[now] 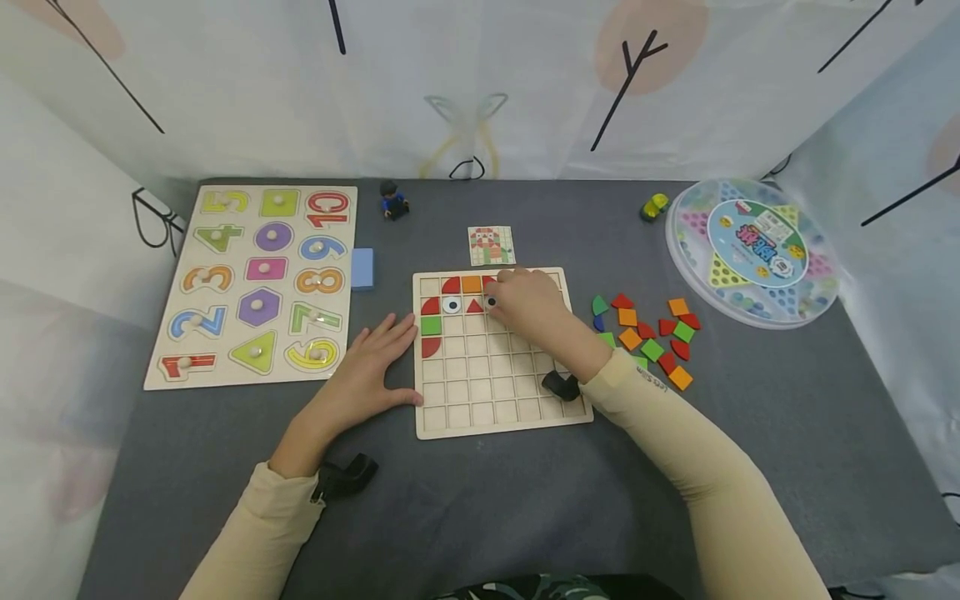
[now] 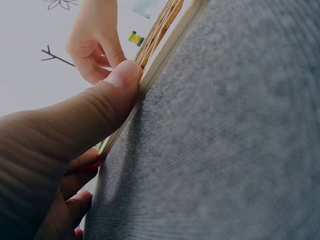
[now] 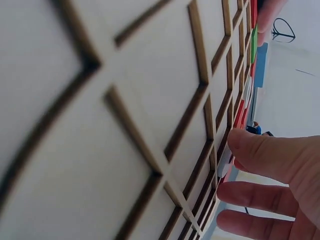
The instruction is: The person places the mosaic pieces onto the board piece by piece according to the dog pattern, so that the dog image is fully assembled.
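Head view: one grid board (image 1: 481, 390), toward the far edge of the desk (image 1: 420, 508), between its left and right edges. My left hand (image 1: 371, 367): fingers spread, thumb and fingertips against the board's left edge. My right hand (image 1: 528, 304): pinching one eye tile (image 1: 491, 302), second row from the board's far edge. Best handling, I judge: brace the board, square the tile, press flat, check the pattern card (image 1: 491, 246).

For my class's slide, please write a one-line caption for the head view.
Left hand touching the edge of a gridded board, right hand at an eye piece, loose coloured pieces lying alongside.
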The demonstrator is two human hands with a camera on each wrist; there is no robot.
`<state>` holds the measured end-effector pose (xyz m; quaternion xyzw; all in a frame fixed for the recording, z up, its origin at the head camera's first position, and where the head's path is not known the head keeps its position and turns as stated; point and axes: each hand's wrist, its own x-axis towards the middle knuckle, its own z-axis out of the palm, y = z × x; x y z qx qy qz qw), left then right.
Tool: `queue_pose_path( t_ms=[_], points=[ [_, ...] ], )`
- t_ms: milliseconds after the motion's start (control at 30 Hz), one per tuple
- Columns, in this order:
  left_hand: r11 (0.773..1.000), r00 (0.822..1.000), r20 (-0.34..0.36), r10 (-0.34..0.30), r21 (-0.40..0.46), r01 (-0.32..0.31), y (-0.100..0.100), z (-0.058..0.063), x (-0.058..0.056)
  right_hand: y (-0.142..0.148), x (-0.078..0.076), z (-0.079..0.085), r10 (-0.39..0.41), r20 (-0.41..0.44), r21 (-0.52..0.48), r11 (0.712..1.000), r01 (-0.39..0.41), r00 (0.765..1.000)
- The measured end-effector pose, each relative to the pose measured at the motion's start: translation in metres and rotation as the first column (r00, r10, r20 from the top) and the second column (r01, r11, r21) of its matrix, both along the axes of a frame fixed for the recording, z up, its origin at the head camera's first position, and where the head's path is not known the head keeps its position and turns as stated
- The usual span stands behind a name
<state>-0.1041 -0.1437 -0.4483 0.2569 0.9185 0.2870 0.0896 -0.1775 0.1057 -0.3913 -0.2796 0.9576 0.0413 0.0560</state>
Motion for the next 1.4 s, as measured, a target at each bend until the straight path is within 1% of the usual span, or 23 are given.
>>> queue_pose_path(
  t_ms=[267, 333, 467, 567, 667, 733, 800, 933, 1033, 1200, 1400],
  points=[
    [1.0, 1.0, 0.006, 0.0, -0.005, 0.0, 0.0, 0.0, 0.001, -0.001, 0.002, -0.004, 0.016, -0.016, -0.044, 0.999, -0.017, 1.0],
    [1.0, 1.0, 0.014, 0.008, -0.01, -0.008, -0.001, 0.0, 0.002, -0.001, 0.002, -0.004, 0.016, 0.003, -0.058, 0.998, -0.016, 1.0],
    [1.0, 1.0, 0.024, 0.019, -0.006, -0.019, -0.002, 0.002, 0.003, 0.002, 0.003, -0.005, 0.021, 0.066, -0.107, 0.994, -0.013, 0.998],
    [1.0, 1.0, 0.024, 0.021, -0.008, -0.021, -0.003, 0.002, 0.004, 0.013, 0.004, -0.004, 0.042, 0.103, -0.16, 0.987, -0.025, 0.994],
    [1.0, 0.999, 0.025, 0.026, -0.011, -0.026, -0.003, 0.002, 0.005, 0.03, 0.006, 0.0, 0.037, 0.122, -0.217, 0.976, -0.009, 0.992],
    [1.0, 0.999, 0.028, 0.029, -0.009, -0.029, -0.003, 0.002, 0.005, 0.046, 0.008, 0.004, 0.014, 0.117, -0.247, 0.969, 0.015, 0.993],
    [1.0, 0.999, 0.027, 0.03, -0.007, -0.03, -0.003, 0.002, 0.005, 0.062, 0.01, 0.008, -0.031, 0.111, -0.262, 0.963, 0.059, 0.993],
    [1.0, 0.999, 0.023, 0.027, -0.007, -0.027, -0.002, 0.001, 0.005, 0.097, 0.014, 0.011, -0.109, 0.075, -0.27, 0.955, 0.125, 0.991],
    [1.0, 0.999, 0.022, 0.023, -0.01, -0.023, -0.002, 0.001, 0.004, 0.121, 0.017, 0.01, -0.168, 0.064, -0.268, 0.946, 0.179, 0.984],
    [1.0, 1.0, 0.015, 0.017, -0.004, -0.017, -0.001, 0.002, 0.003, 0.149, 0.02, 0.005, -0.26, 0.095, -0.26, 0.926, 0.276, 0.961],
    [1.0, 1.0, 0.016, 0.007, -0.003, -0.007, 0.0, 0.002, 0.001, 0.169, 0.019, -0.001, -0.316, 0.128, -0.275, 0.899, 0.34, 0.94]
  ],
)
